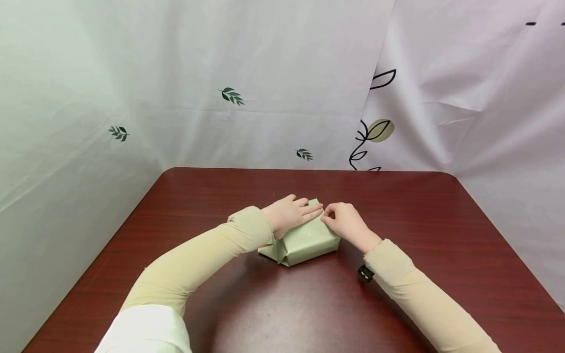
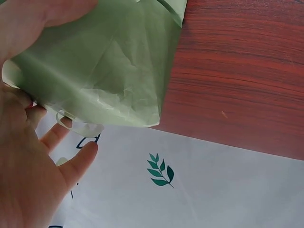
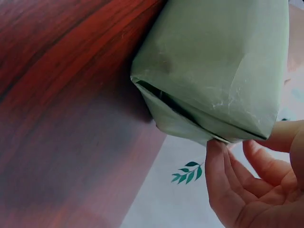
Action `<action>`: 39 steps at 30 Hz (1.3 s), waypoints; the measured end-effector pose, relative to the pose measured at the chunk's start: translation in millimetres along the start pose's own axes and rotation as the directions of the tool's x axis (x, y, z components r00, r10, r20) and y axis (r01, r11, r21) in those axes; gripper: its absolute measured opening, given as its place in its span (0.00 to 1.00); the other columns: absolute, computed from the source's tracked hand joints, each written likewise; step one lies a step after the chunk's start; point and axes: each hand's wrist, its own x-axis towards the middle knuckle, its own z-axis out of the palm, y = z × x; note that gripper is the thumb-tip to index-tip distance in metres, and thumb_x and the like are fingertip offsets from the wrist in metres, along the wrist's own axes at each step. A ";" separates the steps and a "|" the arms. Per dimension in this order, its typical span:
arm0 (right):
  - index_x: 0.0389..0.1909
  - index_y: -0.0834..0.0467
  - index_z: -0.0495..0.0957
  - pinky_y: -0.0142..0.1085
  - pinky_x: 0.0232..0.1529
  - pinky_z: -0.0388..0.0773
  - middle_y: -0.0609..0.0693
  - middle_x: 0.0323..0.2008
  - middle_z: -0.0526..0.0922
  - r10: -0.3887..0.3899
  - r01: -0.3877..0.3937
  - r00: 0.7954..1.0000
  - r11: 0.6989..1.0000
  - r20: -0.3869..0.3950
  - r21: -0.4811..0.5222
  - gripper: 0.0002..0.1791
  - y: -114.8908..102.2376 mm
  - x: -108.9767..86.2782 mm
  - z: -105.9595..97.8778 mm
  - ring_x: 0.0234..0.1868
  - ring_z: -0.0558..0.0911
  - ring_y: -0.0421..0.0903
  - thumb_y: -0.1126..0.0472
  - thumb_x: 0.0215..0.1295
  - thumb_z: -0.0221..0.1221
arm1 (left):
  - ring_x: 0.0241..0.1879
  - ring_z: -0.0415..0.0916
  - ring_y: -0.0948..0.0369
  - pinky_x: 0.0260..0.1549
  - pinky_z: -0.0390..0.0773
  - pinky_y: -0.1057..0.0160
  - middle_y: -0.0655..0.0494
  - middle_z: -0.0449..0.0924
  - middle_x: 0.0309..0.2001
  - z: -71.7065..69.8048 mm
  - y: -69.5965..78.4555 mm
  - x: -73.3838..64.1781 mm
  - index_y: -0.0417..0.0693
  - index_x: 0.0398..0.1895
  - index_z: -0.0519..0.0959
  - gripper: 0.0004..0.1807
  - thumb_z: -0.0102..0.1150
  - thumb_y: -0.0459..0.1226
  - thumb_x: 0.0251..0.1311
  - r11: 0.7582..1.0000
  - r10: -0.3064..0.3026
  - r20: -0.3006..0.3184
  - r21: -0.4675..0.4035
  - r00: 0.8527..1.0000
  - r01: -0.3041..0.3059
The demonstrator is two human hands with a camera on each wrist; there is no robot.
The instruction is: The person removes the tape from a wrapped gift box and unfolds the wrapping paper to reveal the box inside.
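A package wrapped in pale green paper (image 1: 311,240) lies at an angle on the table. My left hand (image 1: 289,214) rests across its top far side with the fingers stretched out. A thin clear curled strip, which looks like tape (image 2: 88,128), shows by the fingertips in the left wrist view. At the package's right far end is my right hand (image 1: 347,224), its thumb and fingers bent together at the paper's edge. In the right wrist view these fingers pinch the folded paper flap (image 3: 178,124), with a dark gap above the fold. Contents of the package are hidden.
The dark red wooden table (image 1: 212,196) has rounded far corners. White curtains with leaf prints (image 1: 265,59) hang behind it and at both sides. A small black device (image 1: 365,273) sits at the right sleeve cuff.
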 end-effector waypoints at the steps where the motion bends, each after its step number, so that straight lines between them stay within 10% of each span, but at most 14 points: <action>1: 0.28 0.63 0.81 0.38 0.32 0.75 0.53 0.26 0.83 -0.002 0.002 1.000 1.000 0.001 -0.019 0.05 -1.6 -0.1 0.5 0.28 0.79 0.46 0.65 0.58 0.61 | 0.65 0.56 0.59 0.53 0.68 0.59 0.62 0.40 0.76 0.1 0.1 -0.2 0.54 0.76 0.41 0.61 0.69 0.48 0.41 1.000 0.000 -0.002 0.002 1.000 0.000; 10: 0.27 0.66 0.75 0.45 0.39 0.76 0.57 0.29 0.77 -0.040 0.041 0.999 0.993 0.012 -0.113 0.07 -5.7 -1.7 6.8 0.33 0.77 0.53 0.68 0.63 0.55 | 0.65 0.57 0.59 0.51 0.69 0.59 0.63 0.41 0.76 2.7 0.1 1.3 0.54 0.76 0.42 0.60 0.68 0.48 0.40 1.000 0.000 -0.014 0.029 1.000 0.001; 24: 0.29 0.62 0.76 0.34 0.29 0.69 0.51 0.23 0.77 0.020 -0.022 1.000 0.993 0.020 0.113 0.08 9.0 -2.3 0.6 0.25 0.73 0.43 0.61 0.59 0.62 | 0.66 0.55 0.59 0.51 0.69 0.59 0.63 0.39 0.76 2.8 -0.1 2.2 0.54 0.76 0.40 0.61 0.68 0.49 0.41 1.000 0.006 -0.001 0.028 1.000 -0.006; 31: 0.28 0.62 0.79 0.39 0.33 0.74 0.54 0.27 0.81 -0.058 0.059 0.998 0.998 -0.026 0.031 0.04 10.0 -0.6 2.5 0.29 0.77 0.46 0.65 0.58 0.60 | 0.65 0.56 0.60 0.49 0.70 0.60 0.62 0.39 0.76 3.0 0.5 2.2 0.54 0.76 0.40 0.60 0.67 0.50 0.42 0.999 0.004 -0.002 0.037 1.000 -0.004; 39: 0.29 0.63 0.76 0.38 0.31 0.72 0.55 0.28 0.78 -0.056 0.057 0.998 0.998 -0.020 0.026 0.05 9.4 -2.6 5.6 0.27 0.74 0.47 0.67 0.63 0.55 | 0.71 0.53 0.58 0.62 0.64 0.56 0.60 0.43 0.76 10.0 0.3 -2.4 0.51 0.76 0.43 0.60 0.69 0.47 0.41 0.999 0.021 -0.072 -0.030 0.997 -0.023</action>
